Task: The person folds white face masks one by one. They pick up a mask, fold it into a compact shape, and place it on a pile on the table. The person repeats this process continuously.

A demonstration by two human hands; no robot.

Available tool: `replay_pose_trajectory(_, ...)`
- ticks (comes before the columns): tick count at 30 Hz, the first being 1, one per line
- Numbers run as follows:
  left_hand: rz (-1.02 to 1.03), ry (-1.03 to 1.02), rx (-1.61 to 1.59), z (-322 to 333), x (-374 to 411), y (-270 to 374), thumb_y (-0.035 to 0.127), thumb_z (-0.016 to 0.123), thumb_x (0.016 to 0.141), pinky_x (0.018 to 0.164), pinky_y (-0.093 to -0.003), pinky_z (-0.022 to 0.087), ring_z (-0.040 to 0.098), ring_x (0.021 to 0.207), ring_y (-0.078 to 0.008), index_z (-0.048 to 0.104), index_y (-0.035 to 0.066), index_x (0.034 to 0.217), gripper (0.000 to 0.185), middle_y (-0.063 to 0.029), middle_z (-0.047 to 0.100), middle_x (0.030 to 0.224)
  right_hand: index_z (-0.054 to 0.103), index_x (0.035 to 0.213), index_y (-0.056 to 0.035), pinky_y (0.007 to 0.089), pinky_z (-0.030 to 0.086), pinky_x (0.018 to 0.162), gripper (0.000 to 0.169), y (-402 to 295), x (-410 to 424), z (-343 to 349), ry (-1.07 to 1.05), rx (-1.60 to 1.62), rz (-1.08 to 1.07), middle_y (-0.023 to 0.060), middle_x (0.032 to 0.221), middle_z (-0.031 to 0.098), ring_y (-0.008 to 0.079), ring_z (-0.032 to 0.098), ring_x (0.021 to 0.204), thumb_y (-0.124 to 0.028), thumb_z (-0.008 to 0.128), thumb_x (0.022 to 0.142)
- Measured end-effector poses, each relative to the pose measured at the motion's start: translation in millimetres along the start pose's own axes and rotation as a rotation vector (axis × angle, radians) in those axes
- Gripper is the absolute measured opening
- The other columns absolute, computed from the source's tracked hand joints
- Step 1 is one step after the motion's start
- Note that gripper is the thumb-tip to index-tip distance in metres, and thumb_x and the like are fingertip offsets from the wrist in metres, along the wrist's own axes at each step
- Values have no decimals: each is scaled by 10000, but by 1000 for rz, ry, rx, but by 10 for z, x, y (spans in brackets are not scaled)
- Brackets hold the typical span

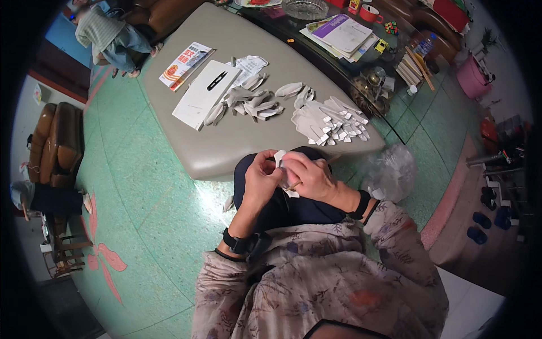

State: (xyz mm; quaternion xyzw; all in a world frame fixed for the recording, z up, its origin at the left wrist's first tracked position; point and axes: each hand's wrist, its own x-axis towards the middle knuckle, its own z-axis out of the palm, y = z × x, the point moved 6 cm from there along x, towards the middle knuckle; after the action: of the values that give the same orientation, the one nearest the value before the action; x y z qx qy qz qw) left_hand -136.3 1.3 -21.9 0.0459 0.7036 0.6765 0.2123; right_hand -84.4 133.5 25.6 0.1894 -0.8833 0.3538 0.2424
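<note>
Both hands meet above the dark trousers on my lap. My left hand [263,178] pinches a small whitish folded piece [280,157], paper or cloth. My right hand [311,176] grips the same piece from the other side and also holds a thin brown stick [294,185]. Beyond them, on a grey padded bench [203,152], lies a pile of flat greyish pieces with white tabs [330,120]. A looser heap of curled grey-white pieces [254,101] rests further left. Beside that heap a black pen-like tool [217,81] lies on a white board or box [205,95].
A glass-topped table [400,63] with booklets [343,36], a red cup [370,14] and a puzzle cube adjoins the bench. A clear plastic bag [394,173] stands on the floor at the right. Two other people [112,38] are at the far left.
</note>
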Motion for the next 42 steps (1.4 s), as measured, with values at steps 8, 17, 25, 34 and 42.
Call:
replay_pose_trajectory(8, 113, -75, -96, 101, -155, 50, -12, 621, 780, 649, -225, 472, 547, 727, -68, 561, 31, 1160, 387, -24, 602, 837, 524, 841, -56, 398, 463, 498, 145, 145, -118, -43, 58, 64, 247, 121, 740, 576, 332, 588, 610, -66, 651, 772)
replay_pose_trajectory(17, 116, -40, 7, 59, -194, 110, 148, 613, 901, 704, -226, 469, 564, 783, -82, 627, -23, 1085, 252, -30, 638, 921, 568, 831, -62, 379, 464, 470, 140, -5, -118, -156, 114, -53, 102, 93, 770, 546, 303, 578, 559, -44, 676, 743)
replay_pose_trajectory(25, -107, -131, -333, 50, -208, 18, 52, 600, 881, 688, -254, 543, 618, 785, -118, 641, -5, 981, 122, -54, 652, 907, 559, 820, -59, 402, 458, 523, 124, 100, -96, -220, 43, 26, 214, 102, 775, 540, 323, 575, 628, -93, 667, 767)
replay_pose_trajectory(34, -115, -10, -356, 133, -214, -133, 74, 575, 907, 760, -247, 534, 634, 796, -136, 617, -22, 962, 119, -73, 650, 899, 522, 980, -54, 468, 446, 583, 196, 107, -172, -83, -181, -40, 388, 170, 817, 533, 393, 562, 704, -218, 562, 881)
replay_pose_trajectory(42, -103, 35, -402, 191, -228, -172, 83, 557, 921, 781, -270, 546, 632, 791, -145, 607, -37, 964, 136, -73, 640, 899, 521, 896, -11, 463, 448, 576, 127, -94, -519, -186, -254, 16, 487, 198, 808, 564, 407, 569, 700, -134, 501, 913)
